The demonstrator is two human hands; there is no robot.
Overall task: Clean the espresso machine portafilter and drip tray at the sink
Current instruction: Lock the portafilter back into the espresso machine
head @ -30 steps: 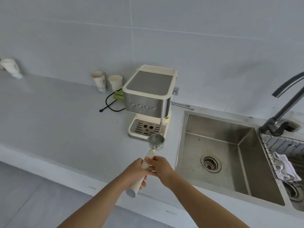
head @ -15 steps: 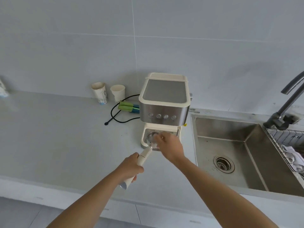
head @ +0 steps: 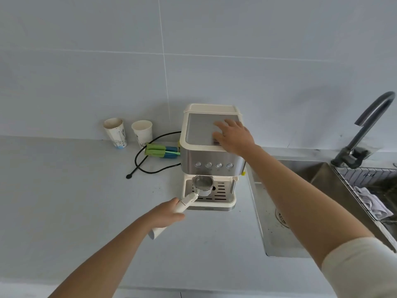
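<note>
Left hand (head: 166,214) has a full closed grip round the cream handle of the portafilter (head: 202,184), fingers wrapped, and the handle's butt end pokes out below the palm. The handle runs off toward 7 o'clock from the metal basket. The basket sits right under the front of the espresso machine (head: 211,155), above the slotted drip tray (head: 217,193), which is in place at the machine's base. Can't tell if the basket is locked in or just held there.

Right hand (head: 233,136) has no grip on anything, it's flat and spread, palm down on the machine's top plate.

The machine stands on the grey tabletop (head: 75,201). At its 3 o'clock is the steel sink (head: 268,233), with a dark faucet (head: 365,125) at about 2 and a wire rack (head: 365,175) holding a white cloth (head: 371,203) beyond. Around 10 o'clock there's a printed paper cup (head: 115,133), a plain paper cup (head: 142,132), a black cable (head: 148,164) and some green-and-blue items (head: 161,152).
</note>
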